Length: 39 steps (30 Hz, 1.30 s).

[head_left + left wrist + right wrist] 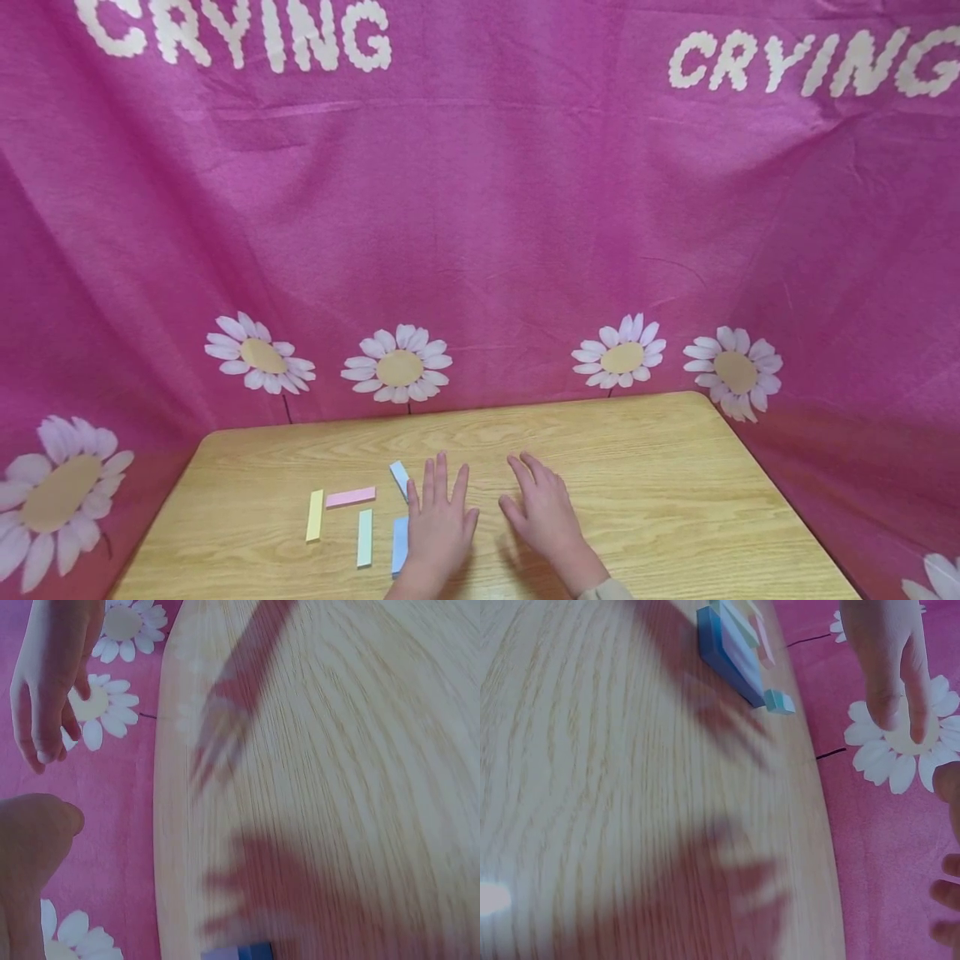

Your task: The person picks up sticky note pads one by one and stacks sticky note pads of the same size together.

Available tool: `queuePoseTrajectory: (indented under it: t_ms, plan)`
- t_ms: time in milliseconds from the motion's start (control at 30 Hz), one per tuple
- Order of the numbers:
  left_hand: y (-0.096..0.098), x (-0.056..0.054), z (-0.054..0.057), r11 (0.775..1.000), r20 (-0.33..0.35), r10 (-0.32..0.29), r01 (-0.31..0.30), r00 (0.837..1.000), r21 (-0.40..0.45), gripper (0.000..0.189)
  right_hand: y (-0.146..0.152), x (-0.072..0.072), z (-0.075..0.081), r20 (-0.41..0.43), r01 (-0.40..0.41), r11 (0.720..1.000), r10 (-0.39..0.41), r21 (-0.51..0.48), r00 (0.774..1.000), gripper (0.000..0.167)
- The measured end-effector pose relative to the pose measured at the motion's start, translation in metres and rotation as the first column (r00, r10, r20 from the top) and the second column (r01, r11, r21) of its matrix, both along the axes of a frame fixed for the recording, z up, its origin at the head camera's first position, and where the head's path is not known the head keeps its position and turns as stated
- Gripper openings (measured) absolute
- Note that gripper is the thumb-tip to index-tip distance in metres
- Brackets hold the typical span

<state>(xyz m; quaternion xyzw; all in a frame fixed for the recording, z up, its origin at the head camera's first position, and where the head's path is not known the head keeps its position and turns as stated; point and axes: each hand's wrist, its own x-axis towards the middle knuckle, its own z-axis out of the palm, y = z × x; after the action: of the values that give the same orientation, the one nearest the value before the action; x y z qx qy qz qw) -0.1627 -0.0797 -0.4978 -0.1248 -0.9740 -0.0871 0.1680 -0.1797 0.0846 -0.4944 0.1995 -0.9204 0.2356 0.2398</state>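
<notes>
My left hand (pixel 438 533) hovers over the table with its fingers spread and straight, holding nothing. To its right, my right hand (pixel 547 512) is also raised, its fingers extended and slightly bent, gripping nothing. Beneath and beside the left hand lie a blue rectangular piece (pixel 400 546) and a narrow light-blue strip (pixel 398 477), both partly hidden by it. Farther left are a pale green strip (pixel 364 538), a pink strip (pixel 351 497) and a yellow strip (pixel 314 515). In the right wrist view, the blue piece (pixel 724 656) looks block-thick; its exact kind is unclear.
The wood-grain table (pixel 660 475) has rounded far corners. Behind and around it hangs a pink cloth (pixel 495 208) printed with daisies and white lettering. Shadows of both hands fall on the tabletop in the wrist views.
</notes>
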Motion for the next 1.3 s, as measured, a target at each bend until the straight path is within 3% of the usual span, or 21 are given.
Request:
queuePoseTrajectory:
  t_ms: [167, 567, 867, 1100, 1300]
  plan:
    - [-0.014, 0.001, -0.004, 0.999, 0.007, 0.015, -0.016, 1.000, 0.028, 0.053, -0.006, -0.001, -0.003, 0.069, -0.069, 0.996, 0.073, -0.059, 0.995, 0.051]
    - [-0.044, 0.010, -0.017, 0.998, 0.023, 0.058, -0.058, 0.998, 0.025, 0.052, -0.019, 0.000, -0.009, 0.175, -0.135, 0.990, 0.139, -0.038, 0.975, 0.043]
    - [-0.069, 0.018, -0.028, 0.995, 0.069, 0.099, -0.099, 0.993, -0.004, 0.052, -0.031, 0.002, -0.018, 0.196, -0.181, 0.983, 0.186, -0.042, 0.963, 0.041]
    - [-0.086, 0.023, -0.029, 0.989, 0.166, 0.149, -0.144, 0.975, -0.043, 0.048, -0.042, 0.005, -0.022, 0.184, -0.211, 0.977, 0.215, -0.040, 0.959, 0.042]
    - [-0.093, 0.027, -0.029, 0.985, 0.256, 0.172, -0.162, 0.951, -0.061, 0.050, -0.051, 0.008, -0.027, 0.256, -0.206, 0.978, 0.204, -0.019, 0.945, 0.047]
